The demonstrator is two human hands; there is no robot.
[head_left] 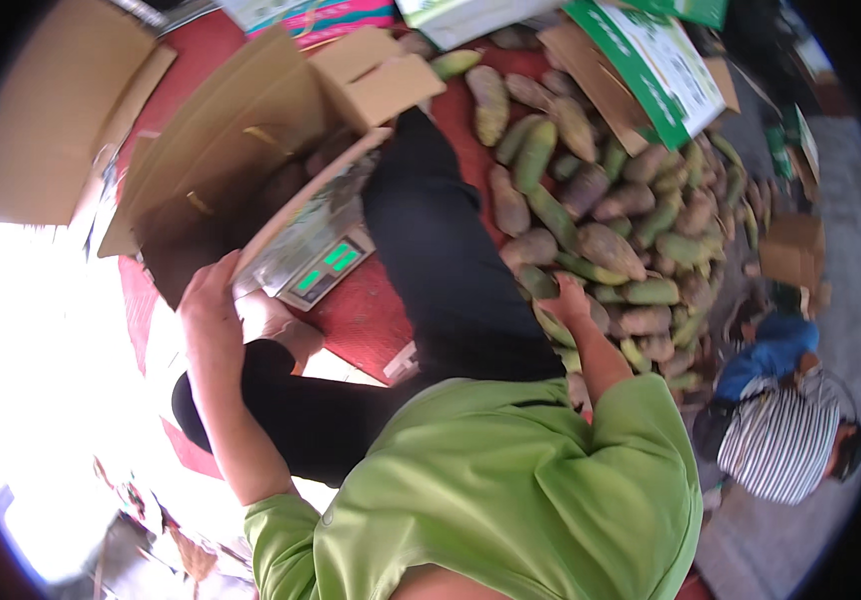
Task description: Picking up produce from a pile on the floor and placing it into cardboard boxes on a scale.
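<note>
At the left, my left hand point(213, 300) is closed on the near edge of an open cardboard box point(221, 130). Dark, rounded vegetables point(286, 185) lie in the box's shadowed inside. The box rests on a scale with a lit green display point(327, 270). Over to the right, my right hand point(569, 300) is down in a heap of long green and brown radishes point(606, 250). Its fingers bend around a dark green radish point(538, 283) at the heap's near-left side; the fingertips are partly hidden.
My dark-trousered leg point(451, 260) lies between scale and heap. A green-and-white carton point(651, 80) sits on the far side of the heap. Another cardboard box point(51, 120) is at far left. A person in a striped shirt point(781, 440) bends down at the right. Red covering point(371, 310) lies under the scale.
</note>
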